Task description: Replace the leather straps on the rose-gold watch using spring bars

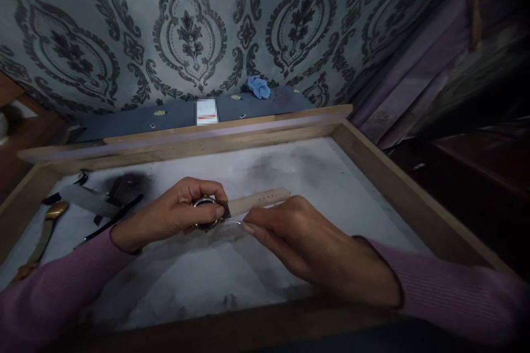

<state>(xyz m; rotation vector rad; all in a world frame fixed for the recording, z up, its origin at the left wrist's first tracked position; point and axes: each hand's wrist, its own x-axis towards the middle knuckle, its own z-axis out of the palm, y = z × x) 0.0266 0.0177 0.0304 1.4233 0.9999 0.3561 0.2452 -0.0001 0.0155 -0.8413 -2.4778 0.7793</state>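
My left hand point(178, 210) is closed around a round wristwatch point(202, 226), its thumb lying across the dark face and the fingers behind the case. From the case a pale beige strap point(256, 202) with a row of small holes stretches to the right. My right hand point(308, 237) pinches a thin metal tool point(234, 222) between thumb and forefinger. The tool's tip is beside the case, near the strap's end; whether it touches is too small to tell. Most of the tool is hidden in the right hand.
Both hands are over a shallow white-bottomed tray with a wooden rim point(381, 176). A gold-coloured watch point(56, 210) lies at its left, beside dark pieces point(120, 196) and a slim dark stick-like object point(110, 220). Behind the rim are a small white box point(206, 112) and a crumpled blue cloth point(259, 87).
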